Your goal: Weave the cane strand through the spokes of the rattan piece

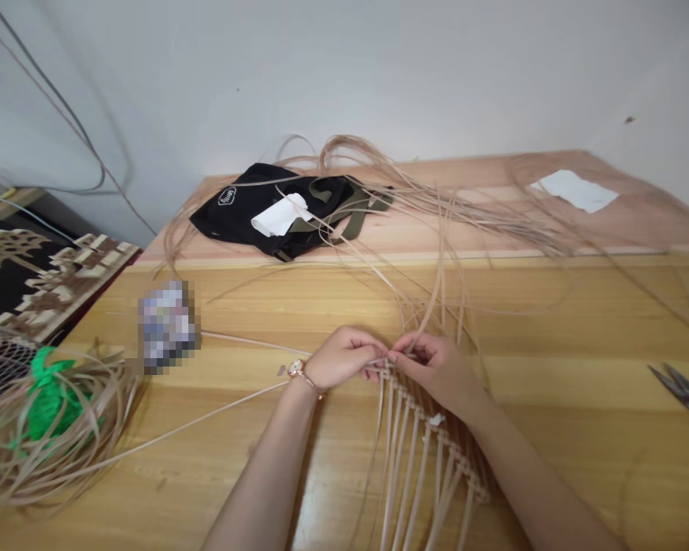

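Observation:
A partly woven rattan piece (430, 451), with pale upright stakes and a woven band, lies on the wooden table (551, 337) in front of me. My left hand (344, 357), a watch on its wrist, pinches a thin rattan strand at the top end of the weave. My right hand (433, 367) meets it from the right, fingers closed on the same end of the weave. Long loose rattan strands (436, 222) run from my hands up and across the table.
A black bag (275, 210) with white paper lies at the table's far side. A coil of rattan around a green bundle (46, 398) sits at left. Small scissors (686, 394) lie at the right edge. A white sheet (574, 190) lies far right.

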Demonstrator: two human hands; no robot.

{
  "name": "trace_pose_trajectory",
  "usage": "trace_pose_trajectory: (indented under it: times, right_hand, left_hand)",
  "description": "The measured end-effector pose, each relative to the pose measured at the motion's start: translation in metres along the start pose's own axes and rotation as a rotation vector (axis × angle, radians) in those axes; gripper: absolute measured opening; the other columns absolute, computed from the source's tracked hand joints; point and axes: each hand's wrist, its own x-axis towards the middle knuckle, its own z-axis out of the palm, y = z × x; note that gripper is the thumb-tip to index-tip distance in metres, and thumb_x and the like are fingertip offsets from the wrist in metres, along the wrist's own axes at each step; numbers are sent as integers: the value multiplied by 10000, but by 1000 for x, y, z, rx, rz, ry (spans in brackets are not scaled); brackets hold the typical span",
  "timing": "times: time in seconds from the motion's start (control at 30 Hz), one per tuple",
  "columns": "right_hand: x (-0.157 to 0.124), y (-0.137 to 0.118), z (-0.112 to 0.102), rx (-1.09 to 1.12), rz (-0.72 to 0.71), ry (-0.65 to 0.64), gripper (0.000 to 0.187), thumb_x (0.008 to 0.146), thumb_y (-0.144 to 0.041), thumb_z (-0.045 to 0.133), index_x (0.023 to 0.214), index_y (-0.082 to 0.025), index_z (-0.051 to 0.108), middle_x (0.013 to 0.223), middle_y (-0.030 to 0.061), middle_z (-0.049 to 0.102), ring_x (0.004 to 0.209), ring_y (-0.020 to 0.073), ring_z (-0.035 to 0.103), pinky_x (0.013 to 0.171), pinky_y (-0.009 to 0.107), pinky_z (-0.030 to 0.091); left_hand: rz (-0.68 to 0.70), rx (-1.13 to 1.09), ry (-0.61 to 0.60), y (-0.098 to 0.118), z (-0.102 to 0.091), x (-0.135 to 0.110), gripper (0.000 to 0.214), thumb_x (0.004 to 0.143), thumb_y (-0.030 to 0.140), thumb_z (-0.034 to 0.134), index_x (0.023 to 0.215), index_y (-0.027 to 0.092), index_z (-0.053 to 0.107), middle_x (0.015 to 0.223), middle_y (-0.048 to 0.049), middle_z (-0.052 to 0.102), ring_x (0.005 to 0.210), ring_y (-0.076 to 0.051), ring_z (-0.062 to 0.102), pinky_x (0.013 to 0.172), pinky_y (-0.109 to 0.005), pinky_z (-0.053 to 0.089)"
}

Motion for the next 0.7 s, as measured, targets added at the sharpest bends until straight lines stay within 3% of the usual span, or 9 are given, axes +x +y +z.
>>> trace_pose_trajectory:
  times: [0.43, 0.7]
  right_hand:
    - [0, 1, -2, -12, -20, 7, 140, 717, -305, 556, 692, -173, 596, 599, -16, 576, 529, 99, 496, 479, 196, 359]
    - [0, -1, -2, -18, -12, -3, 132, 717, -295, 548, 692, -174, 595, 604, -14, 581, 541, 105, 498, 490, 202, 361]
  left_hand:
    - [42, 41, -35, -5, -1, 2, 148, 641, 161, 571, 737, 83, 654, 590, -21, 599, 479, -68, 526, 463, -159, 399]
    - [57, 49, -52, -3, -1, 1, 166, 663, 214, 586, 736, 78, 649, 553, -15, 580, 469, -61, 510, 469, -158, 393]
